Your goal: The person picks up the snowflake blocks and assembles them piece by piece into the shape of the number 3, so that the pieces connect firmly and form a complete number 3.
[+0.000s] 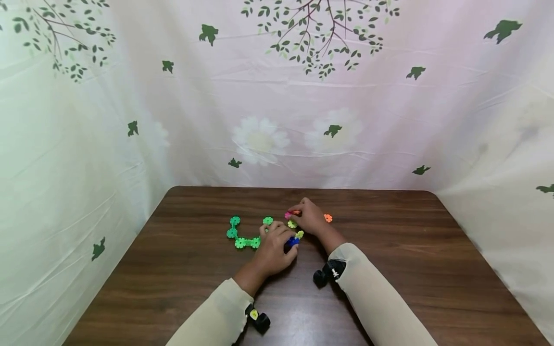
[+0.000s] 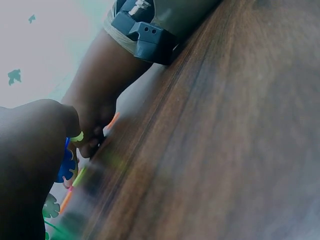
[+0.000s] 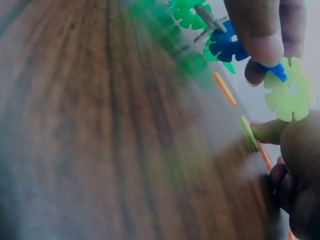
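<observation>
By the green chain (image 1: 240, 243)'s R side, our L hand (image 1: 272, 247) pinches the blue pc (image 3: 227, 44), yellow pc (image 3: 291, 95) touching it; farther R of chain, our R hand (image 1: 311, 218) is at the pink pc (image 1: 287, 216), can't tell if pinching.

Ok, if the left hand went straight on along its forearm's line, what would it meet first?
Probably the lime flower piece by the right hand, just ahead of the left hand; depth is hard to judge.

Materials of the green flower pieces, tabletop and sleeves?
Green flower pieces: likely moulded plastic, smooth; even bright colour, crisp notches. Tabletop: brown wood grain with a soft sheen, so wood or wood-look laminate; can't tell which. Sleeves: probably matte fabric, going by soft creases; fibre unclear.
</observation>
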